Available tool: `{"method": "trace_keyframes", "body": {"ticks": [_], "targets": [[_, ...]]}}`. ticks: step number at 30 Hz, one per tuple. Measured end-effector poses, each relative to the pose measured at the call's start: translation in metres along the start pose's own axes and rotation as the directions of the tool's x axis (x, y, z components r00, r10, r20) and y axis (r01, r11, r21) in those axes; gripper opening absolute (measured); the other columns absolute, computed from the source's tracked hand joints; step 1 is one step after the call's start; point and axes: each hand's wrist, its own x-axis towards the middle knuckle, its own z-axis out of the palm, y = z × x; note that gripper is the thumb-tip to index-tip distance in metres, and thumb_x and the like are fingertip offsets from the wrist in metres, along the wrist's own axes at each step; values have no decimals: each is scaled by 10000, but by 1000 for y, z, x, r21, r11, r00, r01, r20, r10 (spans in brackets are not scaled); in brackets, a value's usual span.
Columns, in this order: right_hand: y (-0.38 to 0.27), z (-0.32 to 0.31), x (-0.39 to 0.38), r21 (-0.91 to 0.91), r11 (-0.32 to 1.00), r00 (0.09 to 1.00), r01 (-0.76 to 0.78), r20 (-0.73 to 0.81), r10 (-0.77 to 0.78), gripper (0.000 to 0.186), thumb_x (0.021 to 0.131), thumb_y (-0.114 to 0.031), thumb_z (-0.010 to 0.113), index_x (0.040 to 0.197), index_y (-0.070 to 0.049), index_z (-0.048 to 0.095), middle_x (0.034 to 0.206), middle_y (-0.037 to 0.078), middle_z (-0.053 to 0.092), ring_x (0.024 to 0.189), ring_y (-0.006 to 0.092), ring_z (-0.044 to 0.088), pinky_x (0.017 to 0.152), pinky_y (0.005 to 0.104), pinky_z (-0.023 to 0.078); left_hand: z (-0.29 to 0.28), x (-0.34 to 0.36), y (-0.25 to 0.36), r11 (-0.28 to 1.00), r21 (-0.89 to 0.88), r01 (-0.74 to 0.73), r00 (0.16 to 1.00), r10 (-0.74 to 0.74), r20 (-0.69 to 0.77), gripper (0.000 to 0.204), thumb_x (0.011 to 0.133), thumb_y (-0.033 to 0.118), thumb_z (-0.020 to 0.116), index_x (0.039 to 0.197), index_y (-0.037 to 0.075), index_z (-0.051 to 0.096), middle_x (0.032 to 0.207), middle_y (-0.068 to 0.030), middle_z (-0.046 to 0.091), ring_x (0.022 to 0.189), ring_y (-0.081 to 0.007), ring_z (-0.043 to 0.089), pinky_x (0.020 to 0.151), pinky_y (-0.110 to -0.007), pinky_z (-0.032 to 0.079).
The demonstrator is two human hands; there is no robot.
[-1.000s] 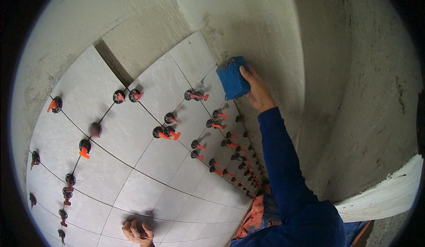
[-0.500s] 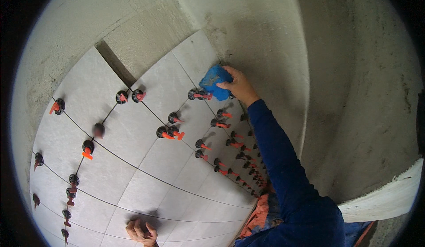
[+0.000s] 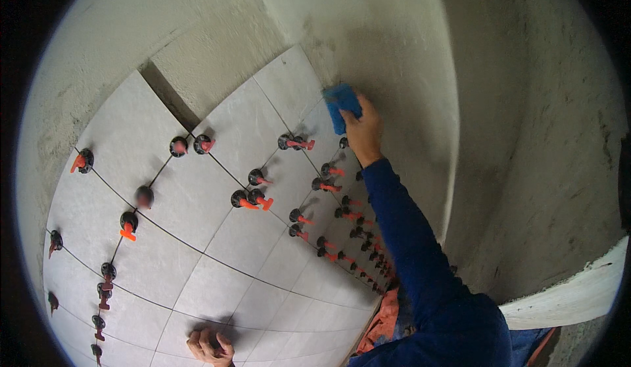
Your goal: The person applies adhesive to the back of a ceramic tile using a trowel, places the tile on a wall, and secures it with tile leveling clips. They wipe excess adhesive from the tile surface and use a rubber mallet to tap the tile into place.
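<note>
My right hand (image 3: 365, 129) grips a blue sponge (image 3: 342, 107) with brownish smears, pressed near the right edge of the upper tiles, beside the bare plaster. My left hand (image 3: 210, 346) rests against the light grey tiles (image 3: 227, 301) at the bottom, fingers curled; whether anything is under them is hidden. Black round tile levelling clips with red or orange T-shaped handles (image 3: 265, 203) stick out along the joints. The clip closest to the sponge is a dark one (image 3: 344, 143) just below it, beside my right wrist.
A rough plaster wall (image 3: 401, 51) curves round the right of the tiles. Above them, a rectangular notch (image 3: 169, 95) cuts into the grey plaster. Several more clips (image 3: 358, 230) crowd the right joint near my sleeve. Orange cloth (image 3: 381, 321) shows at my waist.
My right hand has moved the sponge a little right and up, off the tile joint toward the plaster edge. My left hand stays in place.
</note>
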Motion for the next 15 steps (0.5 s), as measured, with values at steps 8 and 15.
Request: {"method": "trace_keyframes", "body": {"ticks": [8, 15], "targets": [[16, 15, 11, -309, 950, 999, -50, 3, 54, 534, 809, -198, 819, 1263, 34, 659, 1158, 278, 706, 1026, 356, 723, 878, 408, 560, 1, -1, 0, 1000, 10, -5, 1000, 5, -4, 303, 929, 331, 638, 978, 32, 647, 973, -180, 579, 883, -373, 576, 755, -473, 469], [-4, -22, 22, 196, 974, 840, -114, 543, -11, 533, 847, -175, 796, 1302, 52, 637, 1199, 221, 707, 1051, 275, 706, 928, 388, 558, 1, -5, -4, 1000, 12, 11, 1000, -11, 13, 314, 914, 347, 652, 986, 41, 643, 976, -170, 581, 894, -365, 574, 763, -474, 468]]}}
